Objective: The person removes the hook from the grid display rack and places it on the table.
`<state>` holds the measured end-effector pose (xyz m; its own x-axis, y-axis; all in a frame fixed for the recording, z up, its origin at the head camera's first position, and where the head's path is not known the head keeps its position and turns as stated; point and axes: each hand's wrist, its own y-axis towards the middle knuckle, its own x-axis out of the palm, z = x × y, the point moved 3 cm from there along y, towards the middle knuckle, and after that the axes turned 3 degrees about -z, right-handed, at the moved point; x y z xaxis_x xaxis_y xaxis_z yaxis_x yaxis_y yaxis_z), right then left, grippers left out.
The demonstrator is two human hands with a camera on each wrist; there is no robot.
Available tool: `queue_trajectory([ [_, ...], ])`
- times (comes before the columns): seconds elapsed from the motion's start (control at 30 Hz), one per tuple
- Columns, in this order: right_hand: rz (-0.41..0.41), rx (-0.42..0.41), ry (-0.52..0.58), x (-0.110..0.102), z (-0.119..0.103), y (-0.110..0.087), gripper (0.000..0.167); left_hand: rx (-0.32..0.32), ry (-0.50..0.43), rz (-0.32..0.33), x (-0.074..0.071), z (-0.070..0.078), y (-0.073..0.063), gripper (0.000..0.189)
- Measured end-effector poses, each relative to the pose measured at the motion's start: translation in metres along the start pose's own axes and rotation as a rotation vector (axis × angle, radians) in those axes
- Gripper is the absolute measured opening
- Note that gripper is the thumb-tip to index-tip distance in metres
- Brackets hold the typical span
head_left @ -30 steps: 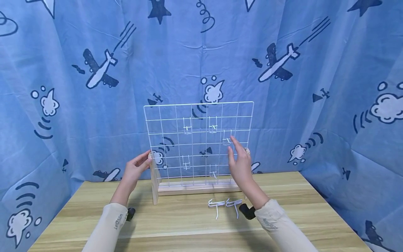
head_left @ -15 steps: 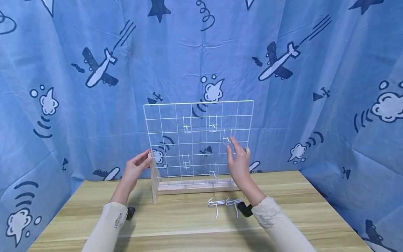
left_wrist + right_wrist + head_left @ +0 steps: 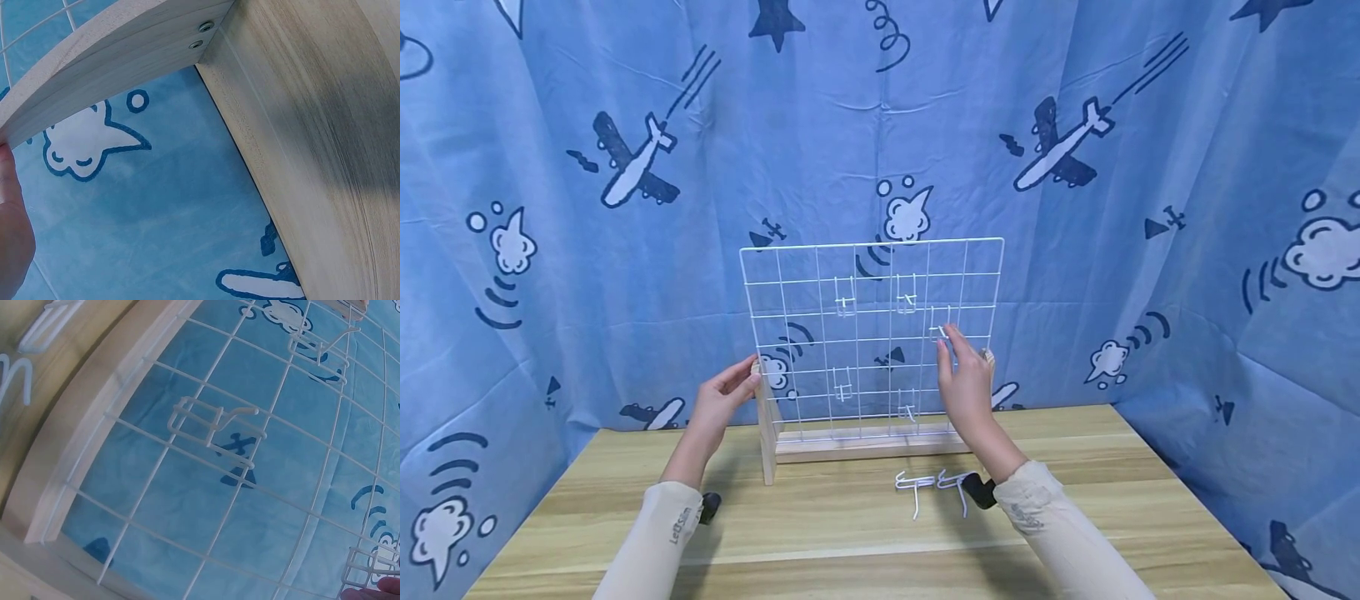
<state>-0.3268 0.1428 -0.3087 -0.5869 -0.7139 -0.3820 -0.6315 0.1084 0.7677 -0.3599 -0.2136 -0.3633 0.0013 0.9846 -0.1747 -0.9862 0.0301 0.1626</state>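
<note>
1. On my feed, at the wire grid's (image 3: 872, 243) left edge, the left post (image 3: 767, 442) sits between thumb and fingers of the left hand (image 3: 718, 406): a grasp, closed around the wood near its upper end.
2. Moving right, I've got an upper-left hook (image 3: 845, 302) and a lower-left hook (image 3: 843, 390) hanging on the grid, then an upper-middle hook (image 3: 906, 298) and a lower-middle hook (image 3: 907, 410).
3. In front of the grid, two loose hooks (image 3: 915, 483) lie side by side on the tabletop (image 3: 820, 533).
4. On the grid's right part, the right hook (image 3: 939, 332) hangs right at the fingertips of the right hand (image 3: 967, 390). Thumb and index are slightly parted there; I can't tell whether they pinch it.
</note>
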Motion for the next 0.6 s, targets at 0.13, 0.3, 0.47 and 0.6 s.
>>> queue_trajectory([
  [0.13, -0.013, 0.014, -0.009, 0.0001, -0.0015, 0.0016, 0.034, -0.003, -0.008, 0.003, 0.0001, -0.0006, 0.0005, 0.057],
  [0.3, -0.033, 0.038, -0.011, 0.0013, -0.0011, 0.0025, 0.033, -0.005, -0.018, 0.003, 0.0, -0.0017, 0.0008, 0.057],
  [0.47, -0.018, 0.017, -0.014, 0.002, -0.0013, 0.0037, 0.031, -0.005, -0.018, 0.009, 0.0, -0.0012, 0.0008, 0.057],
  [0.6, 0.005, -0.006, -0.017, 0.0018, -0.0011, 0.005, 0.03, -0.013, -0.013, 0.017, -0.0004, -0.0005, 0.0012, 0.057],
])
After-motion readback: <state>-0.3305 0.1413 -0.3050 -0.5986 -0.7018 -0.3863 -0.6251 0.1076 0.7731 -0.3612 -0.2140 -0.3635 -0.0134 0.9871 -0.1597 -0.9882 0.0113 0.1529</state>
